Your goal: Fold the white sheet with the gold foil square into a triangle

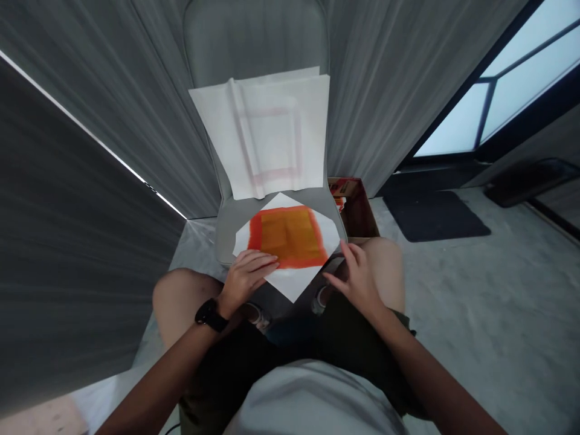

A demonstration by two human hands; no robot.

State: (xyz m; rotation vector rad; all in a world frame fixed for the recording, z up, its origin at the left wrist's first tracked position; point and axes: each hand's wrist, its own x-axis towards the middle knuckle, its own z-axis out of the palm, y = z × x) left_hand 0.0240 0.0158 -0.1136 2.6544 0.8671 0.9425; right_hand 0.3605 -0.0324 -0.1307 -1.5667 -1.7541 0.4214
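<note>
A white paper sheet (293,285) with folded-in corners lies on the seat, one point reaching past the front edge. An orange-red painted block with a yellow-brown middle (290,232) covers its centre. My left hand (248,275), with a black watch on the wrist, is closed on the sheet's lower left edge, fingers together on top. Beside the right corner is my right hand (357,275), thumb and fingers apart and nothing held. Behind, a larger white sheet (276,139) with a faint pink rectangular outline leans on the backrest, another sheet edge showing behind it.
The grey chair (258,36) stands against grey curtains (380,78). On the floor to its right is an open cardboard box (365,208) with printed items inside. A dark mat (435,215) lies farther right, by a window. My knees flank the seat.
</note>
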